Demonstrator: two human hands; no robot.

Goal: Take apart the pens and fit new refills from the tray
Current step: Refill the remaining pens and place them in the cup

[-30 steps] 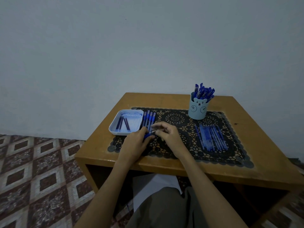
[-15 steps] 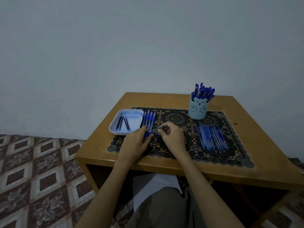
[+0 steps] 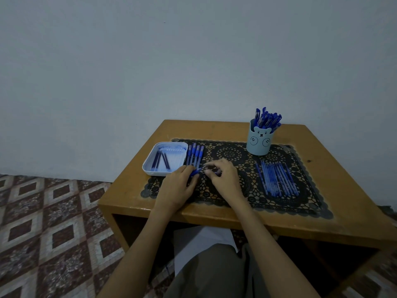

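Observation:
My left hand (image 3: 179,186) grips a blue pen barrel (image 3: 196,171) over the black lace mat (image 3: 232,151). My right hand (image 3: 223,175) pinches the thin tip end (image 3: 205,167) sticking out of that barrel; a small blue part (image 3: 217,173) shows under its fingers. Several blue pens (image 3: 195,155) lie side by side just behind the hands. A pale blue tray (image 3: 150,166) at the left holds a few dark refills (image 3: 160,160). A row of several blue refills (image 3: 277,179) lies on the mat at the right.
A light blue bear-face cup (image 3: 259,141) full of blue pens stands at the back right of the wooden table (image 3: 322,220). A wall rises right behind the table. Patterned floor tiles (image 3: 43,222) lie to the left; my knees sit under the front edge.
Both hands stay together over the mat. My right hand has shifted slightly right and its fingers have reworked their pinch on the pen's tip end.

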